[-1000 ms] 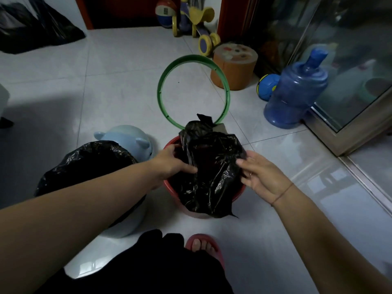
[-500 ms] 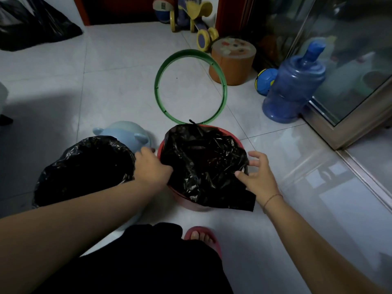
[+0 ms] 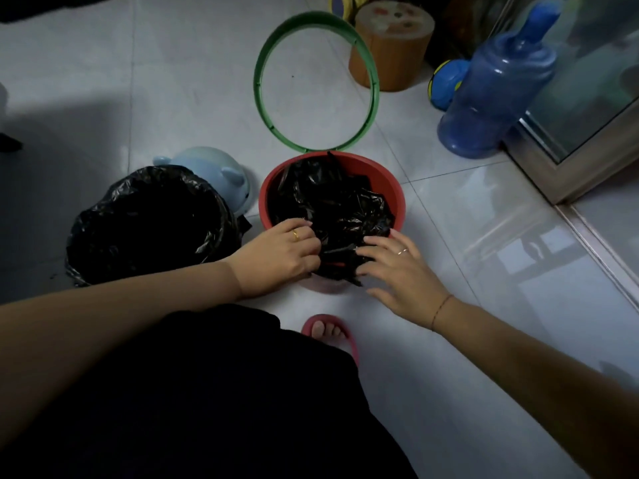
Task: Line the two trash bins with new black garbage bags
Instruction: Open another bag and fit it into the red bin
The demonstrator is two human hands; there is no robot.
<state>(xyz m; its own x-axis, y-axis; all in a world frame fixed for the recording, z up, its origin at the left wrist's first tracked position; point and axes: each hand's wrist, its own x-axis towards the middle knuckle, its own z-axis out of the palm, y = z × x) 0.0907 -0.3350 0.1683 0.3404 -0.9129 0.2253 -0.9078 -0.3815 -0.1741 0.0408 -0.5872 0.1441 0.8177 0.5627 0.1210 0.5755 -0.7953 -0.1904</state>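
Two bins stand on the pale tiled floor (image 3: 193,91) that spreads out on every side of my fingers. The lined bin (image 3: 152,226) sits to the left of my left fingers, with black plastic folded over its whole rim. Well beyond my right fingers, off to the right, stands a blue water jug (image 3: 498,98). The red bin (image 3: 394,195) is right under my fingertips. The black garbage bag (image 3: 332,205) lies crumpled inside it, its near edge draped over the rim closest to me, while the far rim shows bare red. Past that bin from my fingers, a green ring (image 3: 313,18) lies flat on the floor, with an orange stool (image 3: 390,50) beyond it. A pale blue lid (image 3: 214,171) sits ahead of my left fingers, between the two bins. My left hand (image 3: 283,252) has its fingers (image 3: 307,236) curled, pinching a fold of the bag at the near rim. My right hand (image 3: 404,271) rests just beside it, fingers (image 3: 377,252) spread and fairly straight on the plastic. Behind my fingers, nearer my body, is my red sandal (image 3: 328,331).
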